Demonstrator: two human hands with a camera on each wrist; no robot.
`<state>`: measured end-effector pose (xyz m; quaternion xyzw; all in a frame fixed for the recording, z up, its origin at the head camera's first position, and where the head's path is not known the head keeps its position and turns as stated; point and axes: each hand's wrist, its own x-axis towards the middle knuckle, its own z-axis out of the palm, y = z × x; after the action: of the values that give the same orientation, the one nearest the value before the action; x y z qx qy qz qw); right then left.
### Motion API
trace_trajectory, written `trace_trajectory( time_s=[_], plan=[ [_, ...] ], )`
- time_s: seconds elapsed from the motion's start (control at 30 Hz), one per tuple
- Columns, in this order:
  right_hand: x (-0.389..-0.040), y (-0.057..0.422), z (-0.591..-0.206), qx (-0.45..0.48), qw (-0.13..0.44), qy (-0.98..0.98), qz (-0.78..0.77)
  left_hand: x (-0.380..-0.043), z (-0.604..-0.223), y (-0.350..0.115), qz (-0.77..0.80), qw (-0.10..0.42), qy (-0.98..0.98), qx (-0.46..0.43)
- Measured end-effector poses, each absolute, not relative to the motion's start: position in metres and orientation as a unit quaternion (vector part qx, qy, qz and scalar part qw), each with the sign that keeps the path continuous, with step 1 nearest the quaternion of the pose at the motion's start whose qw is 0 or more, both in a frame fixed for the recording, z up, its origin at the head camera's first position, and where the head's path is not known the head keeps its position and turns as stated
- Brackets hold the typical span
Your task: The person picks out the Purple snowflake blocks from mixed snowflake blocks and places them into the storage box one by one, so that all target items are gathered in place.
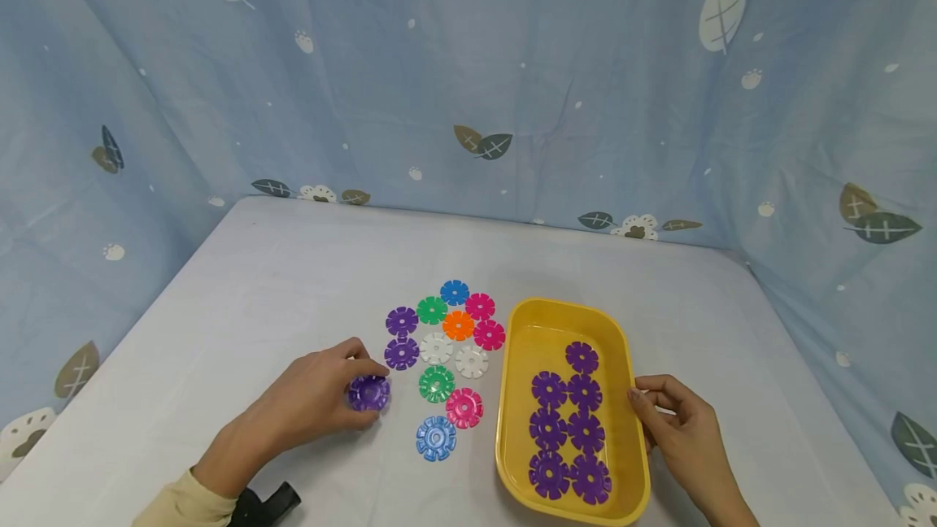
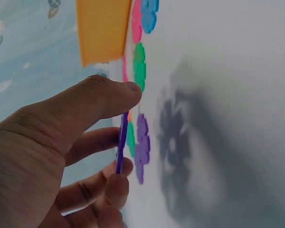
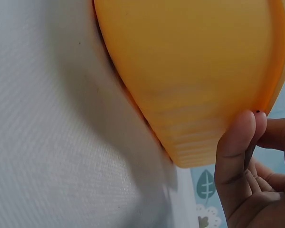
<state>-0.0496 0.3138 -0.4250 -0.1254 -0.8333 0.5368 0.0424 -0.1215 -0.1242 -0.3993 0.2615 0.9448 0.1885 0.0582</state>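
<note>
My left hand (image 1: 322,391) pinches a purple snowflake disc (image 1: 369,393) by its edge, between thumb and fingers. In the left wrist view this disc (image 2: 122,145) is seen edge-on and casts a notched shadow on the table. The right hand (image 1: 684,437) grips the right rim of a yellow tray (image 1: 512,421), its thumb on the outer wall in the right wrist view. Inside the tray lie several purple snowflake discs (image 1: 549,429) in two columns. Two more purple discs (image 1: 402,353) lie on the table just beyond the left hand.
Between left hand and tray lie other flat discs: blue (image 1: 435,438), pink (image 1: 464,408), green (image 1: 437,384), white (image 1: 472,362) and orange (image 1: 458,325). A black object (image 1: 267,504) is near the left wrist. A blue leaf-print curtain (image 1: 468,88) hangs behind the white table (image 1: 307,267).
</note>
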Motion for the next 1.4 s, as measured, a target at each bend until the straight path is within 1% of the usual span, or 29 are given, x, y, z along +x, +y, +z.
trace_trajectory(
  time_s=[0.2,0.5,0.73,0.9,1.07,1.17,1.3,1.4],
  plan=[
    [-0.051,0.315,-0.424,-0.143,0.025,-0.820,0.553,-0.114,-0.403,-0.123,0.196,0.059,0.938,0.279],
    [-0.052,0.318,-0.421,-0.173,-0.024,-0.783,0.597,-0.106,-0.398,-0.120,0.191,0.067,0.940,0.275],
    [-0.051,0.319,-0.421,-0.171,-0.019,-0.769,0.615,-0.102,-0.396,-0.116,0.191,0.073,0.939,0.275],
    [-0.052,0.318,-0.420,-0.172,-0.015,-0.771,0.614,-0.096,-0.393,-0.109,0.208,0.087,0.933,0.280],
    [-0.052,0.321,-0.420,-0.171,-0.012,-0.773,0.611,-0.087,-0.392,-0.104,0.232,0.087,0.921,0.301],
    [-0.052,0.321,-0.419,-0.171,-0.008,-0.776,0.607,-0.083,-0.389,-0.099,0.250,0.104,0.912,0.307],
    [-0.052,0.322,-0.420,-0.171,-0.011,-0.780,0.602,-0.078,-0.386,-0.091,0.272,0.142,0.902,0.304],
    [-0.051,0.322,-0.422,-0.172,-0.016,-0.780,0.601,-0.074,-0.385,-0.085,0.281,0.150,0.895,0.312]
  ],
)
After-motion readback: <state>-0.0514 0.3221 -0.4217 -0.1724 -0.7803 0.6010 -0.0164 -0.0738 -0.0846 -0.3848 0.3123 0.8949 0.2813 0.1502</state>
